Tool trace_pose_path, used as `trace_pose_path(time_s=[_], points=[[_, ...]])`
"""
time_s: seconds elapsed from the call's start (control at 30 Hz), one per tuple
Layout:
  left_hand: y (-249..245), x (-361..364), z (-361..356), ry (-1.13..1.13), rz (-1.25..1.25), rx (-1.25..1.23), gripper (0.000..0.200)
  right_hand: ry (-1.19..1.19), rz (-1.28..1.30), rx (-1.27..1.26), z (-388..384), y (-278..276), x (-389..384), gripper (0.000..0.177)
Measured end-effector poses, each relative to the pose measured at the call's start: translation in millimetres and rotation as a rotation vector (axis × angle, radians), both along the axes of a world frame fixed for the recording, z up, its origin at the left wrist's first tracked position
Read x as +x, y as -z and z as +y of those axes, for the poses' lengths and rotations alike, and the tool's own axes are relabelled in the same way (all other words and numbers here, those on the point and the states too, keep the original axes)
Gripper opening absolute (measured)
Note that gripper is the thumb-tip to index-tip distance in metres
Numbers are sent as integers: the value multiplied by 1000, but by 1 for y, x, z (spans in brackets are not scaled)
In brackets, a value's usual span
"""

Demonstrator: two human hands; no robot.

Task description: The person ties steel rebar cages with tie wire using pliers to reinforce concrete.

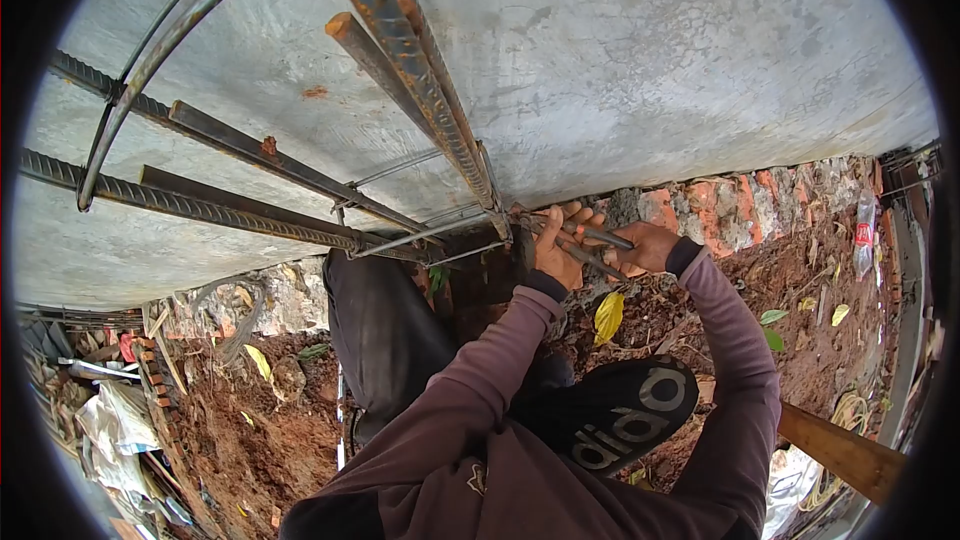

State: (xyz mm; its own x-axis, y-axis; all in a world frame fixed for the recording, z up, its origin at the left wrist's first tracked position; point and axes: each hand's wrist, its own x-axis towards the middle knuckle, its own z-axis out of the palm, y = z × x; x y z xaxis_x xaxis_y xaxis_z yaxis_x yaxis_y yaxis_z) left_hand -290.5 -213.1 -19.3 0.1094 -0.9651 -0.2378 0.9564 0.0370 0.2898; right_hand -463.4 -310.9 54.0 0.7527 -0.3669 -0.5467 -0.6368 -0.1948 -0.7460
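Observation:
Both hands meet low by the wall, to the right of a rebar cage (440, 105). My left hand (560, 248) is closed around a pair of pincers, its thumb toward the cage. Two dark pincer handles (603, 237) stick out from it to the right. My right hand (648, 246) is closed at the ends of these handles, its fingers partly behind them. The jaws of the pincers are hidden by my left hand. Close to my left thumb, a thin square stirrup (503, 225) wraps the lower end of the cage bars.
A grey plastered wall (650, 60) rises ahead above a rough brick footing (740, 215). Red soil with a yellow leaf (608, 317) lies below my hands. A plastic bottle (864, 235) and a wooden plank (840, 452) are at right; white sheeting (115, 420) lies at left.

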Motion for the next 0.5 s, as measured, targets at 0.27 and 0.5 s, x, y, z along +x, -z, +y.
trace_pose_path(time_s=[0.27, 0.5], points=[[-16, -18, -15, -215, -61, 268, 19, -142, -48, -552, -8, -1, 3, 73], [-16, -23, -28, -266, -174, 491, 19, 42, 125, -919, 33, 19, 23, 64]])
